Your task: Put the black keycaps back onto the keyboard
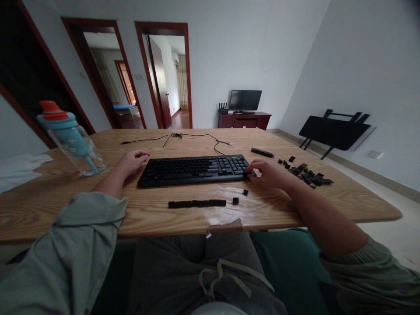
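A black keyboard (183, 170) lies on the wooden table in front of me. Beside its left end rests my left hand (131, 162), fingers loosely curled in, with nothing visible in them. My right hand (265, 173) is at the keyboard's lower right corner, over the number pad. Its thumb and forefinger are pinched together there; what is between them is too small to make out. Nearer to me lies a row of black keycaps (197, 203), with a single keycap (235, 201) just right of it. Another small black piece (245, 192) sits between that and the keyboard.
Right of my right forearm is a pile of loose black keycaps (306, 174). A dark bar-shaped object (262, 152) lies behind my right hand. The keyboard's cable (197, 135) runs along the back. A water bottle (77, 144) and white tissue (22, 170) are at left.
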Tool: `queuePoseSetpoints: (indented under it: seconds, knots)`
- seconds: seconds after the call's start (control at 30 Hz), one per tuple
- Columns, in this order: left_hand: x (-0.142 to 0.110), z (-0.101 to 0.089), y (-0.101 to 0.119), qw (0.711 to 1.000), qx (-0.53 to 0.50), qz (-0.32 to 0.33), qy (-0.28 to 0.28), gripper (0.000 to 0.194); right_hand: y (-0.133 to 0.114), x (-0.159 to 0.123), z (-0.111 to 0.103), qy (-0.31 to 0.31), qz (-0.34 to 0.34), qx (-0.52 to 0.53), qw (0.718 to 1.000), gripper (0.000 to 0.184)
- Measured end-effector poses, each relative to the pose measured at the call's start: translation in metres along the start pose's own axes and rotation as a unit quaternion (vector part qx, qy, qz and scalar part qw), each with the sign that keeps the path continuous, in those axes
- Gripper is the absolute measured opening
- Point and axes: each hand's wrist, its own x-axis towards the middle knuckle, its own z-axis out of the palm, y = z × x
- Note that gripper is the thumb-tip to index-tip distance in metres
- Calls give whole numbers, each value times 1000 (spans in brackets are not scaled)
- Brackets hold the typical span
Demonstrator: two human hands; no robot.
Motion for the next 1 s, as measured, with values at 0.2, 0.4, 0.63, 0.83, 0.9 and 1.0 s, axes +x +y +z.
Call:
queuePoseSetpoints:
  seconds: [0.2,0.4,0.63,0.83,0.9,1.0]
  knots:
    - [3,1,-6,1000,-5,-2,-8,45,0,0,3,20,-14,16,1000,20]
    - [2,1,-5,1000,-5,4,-5,42,-8,1,-2,-17,68,-7,997,21]
    - [3,1,-3,1000,-11,1,-9,37,-10,-1,-3,-6,75,1,997,21]
    - [0,1,-2,1000,8,3,-4,39,-9,0,-1,3,72,5,997,23]
    - [-1,0,0,1000,12,4,-2,39,-6,1,-1,2,64,4,998,21]
    - [-1,0,1,1000,7,1,-4,38,0,2,0,2,51,0,999,18]
